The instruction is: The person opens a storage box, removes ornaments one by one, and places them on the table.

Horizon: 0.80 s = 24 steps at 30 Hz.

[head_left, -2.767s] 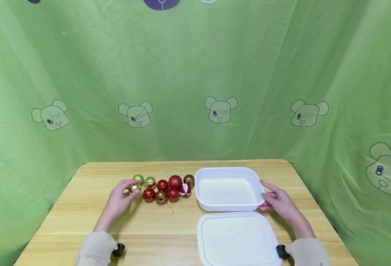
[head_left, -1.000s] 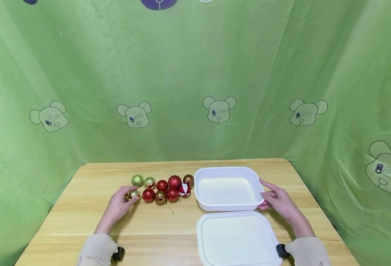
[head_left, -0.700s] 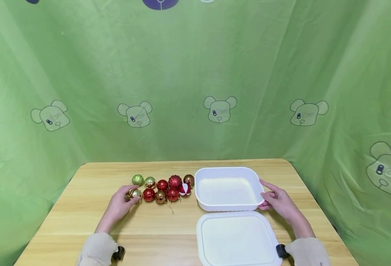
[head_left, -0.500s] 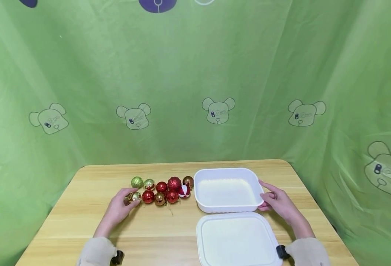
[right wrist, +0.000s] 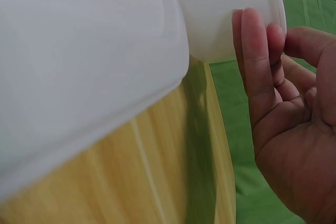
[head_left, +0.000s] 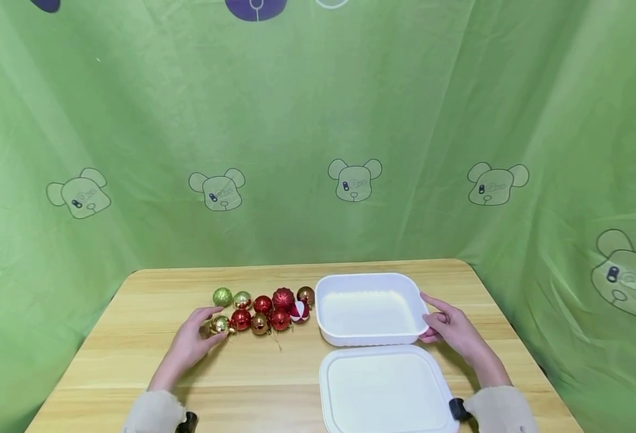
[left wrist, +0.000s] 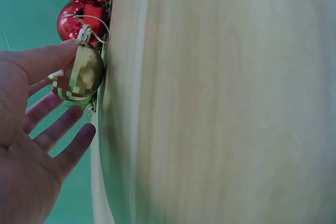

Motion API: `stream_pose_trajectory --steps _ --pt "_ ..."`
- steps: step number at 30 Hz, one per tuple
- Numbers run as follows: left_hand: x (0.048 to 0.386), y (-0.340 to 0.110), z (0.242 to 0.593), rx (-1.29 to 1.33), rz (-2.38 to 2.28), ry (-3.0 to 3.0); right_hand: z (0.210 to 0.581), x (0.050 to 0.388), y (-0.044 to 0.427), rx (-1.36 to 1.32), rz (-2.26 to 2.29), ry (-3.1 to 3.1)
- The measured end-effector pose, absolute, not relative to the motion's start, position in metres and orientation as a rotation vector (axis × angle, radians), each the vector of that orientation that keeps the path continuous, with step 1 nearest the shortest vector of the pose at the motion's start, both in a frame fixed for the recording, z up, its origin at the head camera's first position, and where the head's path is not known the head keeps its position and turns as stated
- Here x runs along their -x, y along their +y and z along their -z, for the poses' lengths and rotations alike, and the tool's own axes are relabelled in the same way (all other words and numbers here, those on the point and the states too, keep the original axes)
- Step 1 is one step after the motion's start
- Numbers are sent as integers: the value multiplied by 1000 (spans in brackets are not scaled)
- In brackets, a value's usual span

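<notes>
A shiny gold bauble (head_left: 220, 325) lies at the left end of the front row of baubles. Around it, my left hand (head_left: 190, 343) has its thumb and index finger spread, with a small gap showing in the head view. In the left wrist view the thumb overlaps the bauble's (left wrist: 84, 77) cap side, while the other fingers extend loosely. My right hand (head_left: 453, 331) pinches the right rim of a white plastic box (head_left: 372, 340), thumb over the edge and fingers outside. The box's inside shows bare in the head view.
Beside the gold bauble sit a green glitter bauble (head_left: 222, 296), a light green one (head_left: 242, 300), and several red and brown ones, including a red bauble (head_left: 240, 319). A white lid (head_left: 385, 391) lies in front of the box on the wooden table (head_left: 258, 391).
The left hand has brought the gold bauble toward the front edge, from beside the green ones to the front row, and its fingers have spread. The right hand stays on the box.
</notes>
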<state>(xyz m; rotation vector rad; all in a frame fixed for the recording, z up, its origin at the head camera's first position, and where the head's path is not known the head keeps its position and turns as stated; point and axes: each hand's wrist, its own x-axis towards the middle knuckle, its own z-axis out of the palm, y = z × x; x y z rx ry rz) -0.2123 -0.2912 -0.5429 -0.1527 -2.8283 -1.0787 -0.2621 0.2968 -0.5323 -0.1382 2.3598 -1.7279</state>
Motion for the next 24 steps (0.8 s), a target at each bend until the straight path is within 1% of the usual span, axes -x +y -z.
stream_pose_trajectory --steps 24 --pt "203 -297 542 247 1063 -2812 533 262 297 120 1732 2362"
